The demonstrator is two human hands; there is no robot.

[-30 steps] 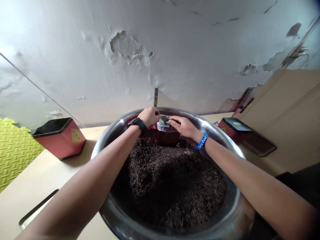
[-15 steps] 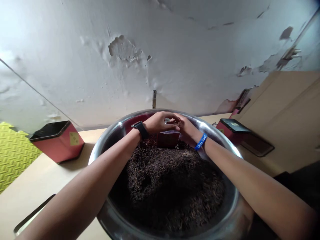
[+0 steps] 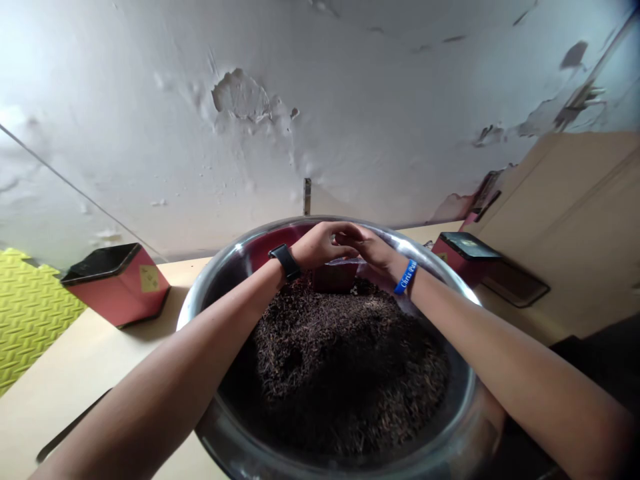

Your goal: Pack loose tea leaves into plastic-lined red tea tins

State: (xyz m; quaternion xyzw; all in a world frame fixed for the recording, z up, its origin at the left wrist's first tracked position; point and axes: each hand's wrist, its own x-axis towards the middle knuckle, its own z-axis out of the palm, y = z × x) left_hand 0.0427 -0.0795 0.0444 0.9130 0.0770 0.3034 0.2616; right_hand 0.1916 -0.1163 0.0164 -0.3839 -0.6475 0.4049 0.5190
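A wide metal bowl (image 3: 197, 303) holds a heap of dark, dry, shredded leaves (image 3: 350, 360) that look like loose tea. At its far side a dark red box (image 3: 334, 280) stands in the leaves. Above its top, my left hand (image 3: 320, 244) and my right hand (image 3: 376, 252) meet, fingers curled and fingertips together. A shiny, clear edge, perhaps plastic, shows just under the fingers. What the fingertips pinch is too small and partly hidden to make out. My left wrist has a black watch, my right a blue band.
An open red tin (image 3: 115, 290) with a yellow label stands on the table (image 3: 175, 273) at left. At right is another red tin (image 3: 463, 257) with a dark lid lying near it. Behind the bowl rises a peeling wall (image 3: 350, 120); a yellow mat (image 3: 30, 313) lies far left.
My right hand has turned slightly and its fingers have closed in against those of the left over the box. The view has shifted a little; the bowl and tins stay put.
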